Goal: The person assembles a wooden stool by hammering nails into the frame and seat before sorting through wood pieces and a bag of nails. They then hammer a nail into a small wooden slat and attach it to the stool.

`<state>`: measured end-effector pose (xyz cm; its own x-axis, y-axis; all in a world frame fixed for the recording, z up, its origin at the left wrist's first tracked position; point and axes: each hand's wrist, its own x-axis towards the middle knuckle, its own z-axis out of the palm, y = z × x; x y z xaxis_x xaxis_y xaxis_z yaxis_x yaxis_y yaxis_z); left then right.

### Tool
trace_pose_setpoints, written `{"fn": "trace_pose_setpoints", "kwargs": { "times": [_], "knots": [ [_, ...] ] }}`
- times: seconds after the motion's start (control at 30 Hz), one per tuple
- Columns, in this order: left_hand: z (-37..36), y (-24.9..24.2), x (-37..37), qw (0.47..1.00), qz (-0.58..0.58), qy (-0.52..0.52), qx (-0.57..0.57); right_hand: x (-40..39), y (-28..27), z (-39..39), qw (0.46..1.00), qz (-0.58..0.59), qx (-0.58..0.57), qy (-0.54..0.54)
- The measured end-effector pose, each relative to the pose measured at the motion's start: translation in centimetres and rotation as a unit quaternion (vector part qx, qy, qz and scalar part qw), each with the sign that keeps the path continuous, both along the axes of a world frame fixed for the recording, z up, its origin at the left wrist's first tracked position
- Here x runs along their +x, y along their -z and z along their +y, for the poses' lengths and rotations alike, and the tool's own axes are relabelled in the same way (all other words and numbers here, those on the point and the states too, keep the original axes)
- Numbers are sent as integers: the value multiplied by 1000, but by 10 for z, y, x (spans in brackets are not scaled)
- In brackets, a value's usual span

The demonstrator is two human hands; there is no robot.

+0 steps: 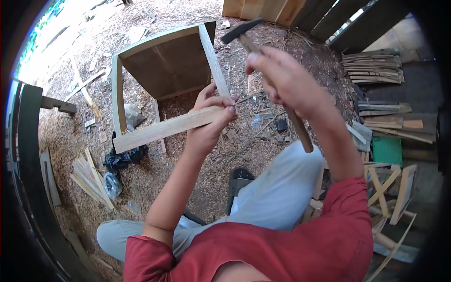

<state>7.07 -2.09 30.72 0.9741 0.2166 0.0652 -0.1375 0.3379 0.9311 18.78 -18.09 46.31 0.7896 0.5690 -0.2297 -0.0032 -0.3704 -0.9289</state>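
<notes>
Wooden frame (164, 129), above the ground (204, 188) — four sides met, near right corner seemingly unfinished; the left hand (206, 133) was closed around it. Hammer (248, 43) — was raised clear, handle tight in the right hand (287, 81).

Wooden frame (169, 126): four-sided, pale bars, brown panel behind opening; tilted; upper left to centre of picture. Hammer (248, 43): dark head, wooden handle; diagonal, head toward top edge; right of centre.

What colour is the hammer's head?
The head of the hammer looks dark, near black, seen in the head camera view, against its lighter wooden handle.
</notes>
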Motion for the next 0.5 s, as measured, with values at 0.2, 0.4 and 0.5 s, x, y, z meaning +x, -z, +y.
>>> {"fn": "trace_pose_setpoints", "kwargs": {
  "times": [0.2,0.4,0.5],
  "knots": [
    [5,-5,2,1000,24,-5,9,-5,21,-24,998,7,-15,-68],
    [7,-9,-1,996,43,16,74,-28,16,-51,998,-10,-43,-42],
    [14,-1,-1,990,35,9,140,-41,29,-58,996,-72,-52,-28]
  ]
}}
